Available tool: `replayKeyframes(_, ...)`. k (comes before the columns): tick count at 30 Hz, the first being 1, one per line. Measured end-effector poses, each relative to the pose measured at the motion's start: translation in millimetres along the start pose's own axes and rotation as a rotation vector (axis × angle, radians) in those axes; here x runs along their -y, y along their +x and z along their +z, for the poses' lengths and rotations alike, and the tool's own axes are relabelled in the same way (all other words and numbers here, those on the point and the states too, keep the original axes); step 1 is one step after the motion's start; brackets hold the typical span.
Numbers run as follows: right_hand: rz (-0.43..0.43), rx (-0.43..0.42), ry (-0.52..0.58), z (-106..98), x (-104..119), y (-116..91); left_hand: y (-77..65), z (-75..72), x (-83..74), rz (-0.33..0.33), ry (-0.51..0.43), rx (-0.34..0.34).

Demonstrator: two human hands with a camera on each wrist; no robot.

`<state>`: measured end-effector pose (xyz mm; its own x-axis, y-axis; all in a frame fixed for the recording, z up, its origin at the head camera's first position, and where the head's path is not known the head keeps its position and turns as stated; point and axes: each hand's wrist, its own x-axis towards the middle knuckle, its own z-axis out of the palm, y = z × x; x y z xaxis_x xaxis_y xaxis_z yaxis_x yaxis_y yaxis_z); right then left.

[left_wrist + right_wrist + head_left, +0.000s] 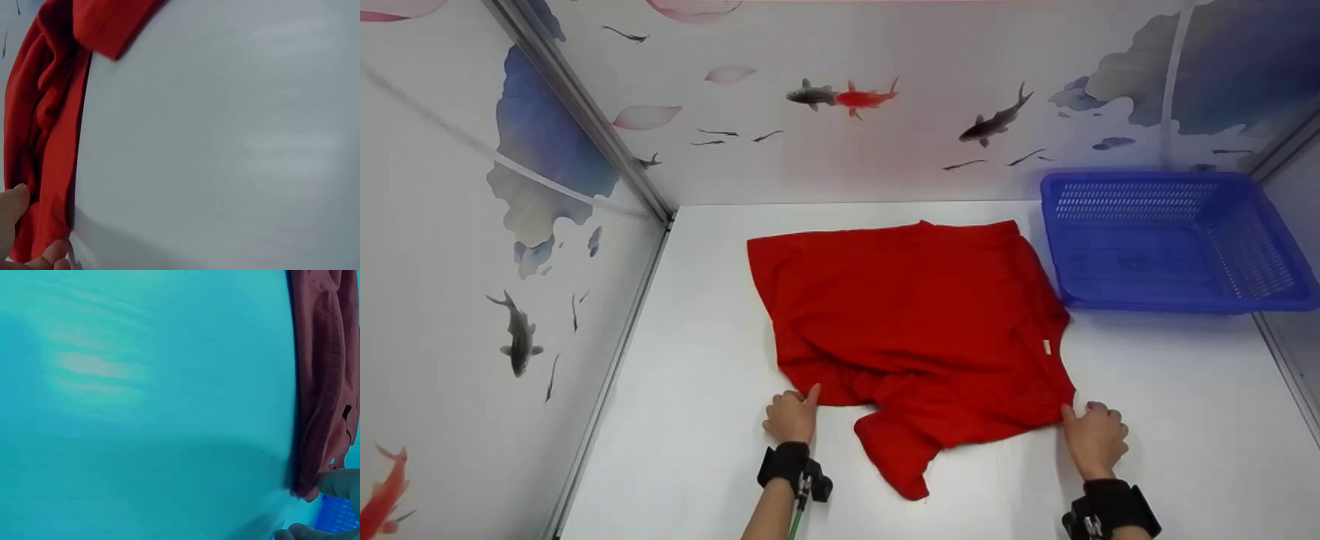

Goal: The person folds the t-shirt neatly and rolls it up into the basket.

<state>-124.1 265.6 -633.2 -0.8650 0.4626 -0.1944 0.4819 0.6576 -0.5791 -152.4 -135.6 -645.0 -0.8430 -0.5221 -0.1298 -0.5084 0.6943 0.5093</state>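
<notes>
Both forearms (769, 511) reach forward, well apart. The left hand (793, 417) pinches, thumb (814, 395) pointing forward; the right hand (1096, 439) holds its thumb away from its bent fingers (1114, 417).

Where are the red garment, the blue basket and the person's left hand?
Red garment (900, 300): head view, on the middle of its spread cloth.
Blue basket (1140, 255): head view, on its inside bottom.
Left hand (792, 418): head view, on the back of the hand.
</notes>
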Motion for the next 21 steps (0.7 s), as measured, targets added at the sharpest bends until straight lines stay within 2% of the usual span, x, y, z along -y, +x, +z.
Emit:
replayKeyframes(3,0.002,0.004,0.012,6.8,2.9,-1.3,-3.3,9.1,-14.2,-0.028,0.069,-0.013)
replayKeyframes(5,0.011,0.006,0.035,10.9,6.3,-0.4,-3.7,13.1,-21.0,-0.047,0.079,-0.026)
replayKeyframes(7,0.024,0.001,0.071,13.6,8.6,1.1,-2.7,13.9,-24.6,-0.083,0.03,-0.039)
replayKeyframes(10,0.051,-0.024,0.128,12.8,7.3,4.0,1.3,7.4,-22.2,-0.159,-0.145,-0.061)
replayKeyframes(13,0.063,-0.047,0.152,6.0,0.2,8.2,10.7,-6.9,-8.2,-0.246,-0.339,-0.078)
replayKeyframes(15,0.062,-0.053,0.148,-0.5,-6.4,11.8,19.0,-19.1,6.9,-0.276,-0.39,-0.071)
replayKeyframes(17,0.062,-0.051,0.14,-7.3,-13.4,16.0,28.5,-31.7,24.0,-0.288,-0.368,-0.05)
replayKeyframes(21,0.059,-0.054,0.128,-18.5,-25.6,23.6,44.6,-53.6,56.8,-0.222,-0.186,0.013)
